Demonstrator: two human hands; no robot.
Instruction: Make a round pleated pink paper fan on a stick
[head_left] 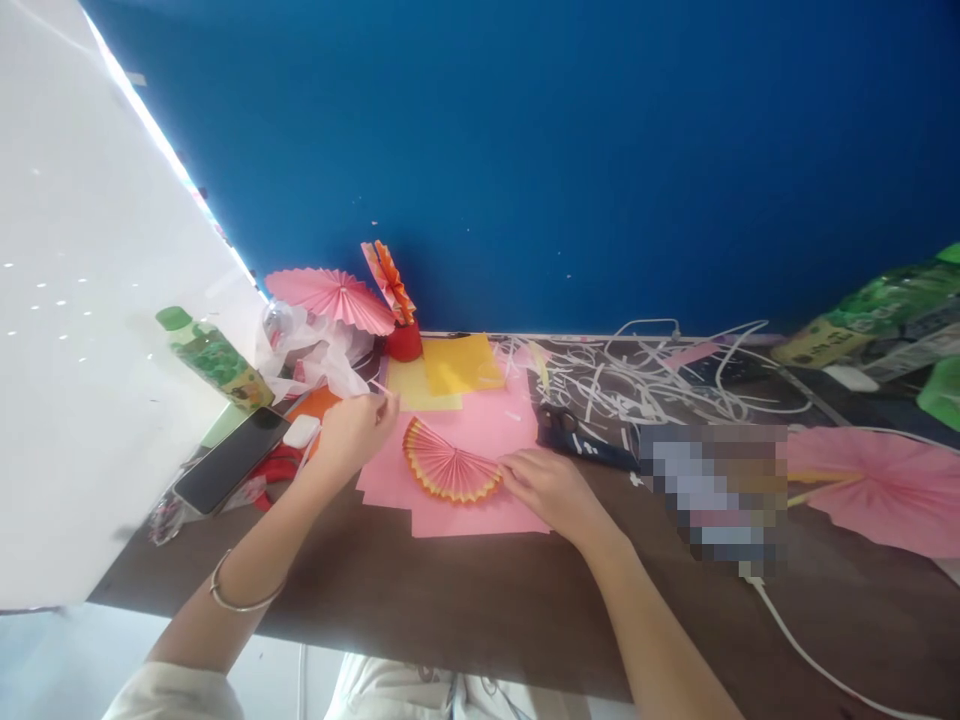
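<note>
A pleated pink paper fan (450,468) with a yellow and orange edge lies half open on pink paper sheets (465,522). At the fan's right end, my right hand (546,486) pinches its folded edge. My left hand (361,425) is raised to the upper left of the fan, fingers pressed together around a thin pale strip (380,386). Yellow paper (463,365) and a paler yellow sheet (412,385) lie just beyond the fan.
A phone (232,458), white earbud case (301,431), red scissors (276,468) and bottle (217,360) are at left. Behind stand a pink paper fan (334,295) and red holder (405,342). Rightward lie paper strips (600,375), a black object (589,440) and a large pink fan (889,490).
</note>
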